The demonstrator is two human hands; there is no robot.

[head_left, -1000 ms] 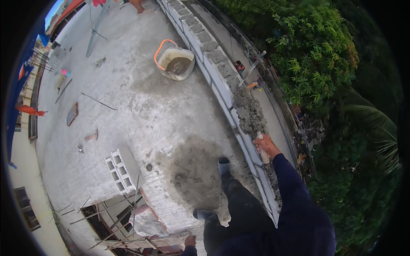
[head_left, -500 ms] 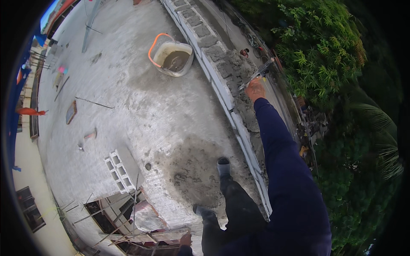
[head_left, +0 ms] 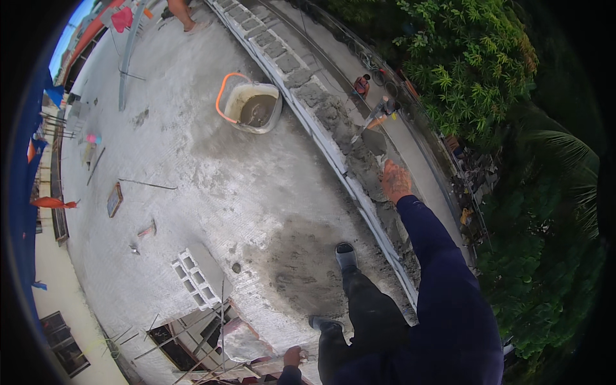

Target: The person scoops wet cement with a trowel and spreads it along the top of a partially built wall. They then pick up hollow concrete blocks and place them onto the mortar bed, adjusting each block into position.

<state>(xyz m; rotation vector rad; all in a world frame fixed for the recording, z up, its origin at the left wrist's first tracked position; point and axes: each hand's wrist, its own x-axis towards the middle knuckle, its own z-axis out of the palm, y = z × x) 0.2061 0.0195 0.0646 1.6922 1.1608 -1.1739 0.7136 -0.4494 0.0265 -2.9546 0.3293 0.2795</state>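
My right hand [head_left: 396, 180] grips a trowel [head_left: 373, 142], its blade on the wet mortar along the top of the low block wall [head_left: 287, 63], at my right side. A pile of grey mortar [head_left: 321, 102] lies on the wall just beyond the blade. My left hand [head_left: 292, 357] hangs low near the bottom edge, fingers curled; what they hold, if anything, is hidden. A white bucket with an orange handle [head_left: 274, 109] stands beside the wall, holding grey mix.
Hollow blocks [head_left: 196, 278] lie left of my feet. Behind them is a floor opening [head_left: 170, 343] with rods across it. A co-worker's bare leg [head_left: 183, 16] is at the far end. Beyond the wall are a drop to a lane [head_left: 439, 196], a person [head_left: 361, 85] below and trees.
My right hand moved forward along the wall with the trowel, then came partly back toward me. The view has shifted slightly, showing more of the far end and lane.
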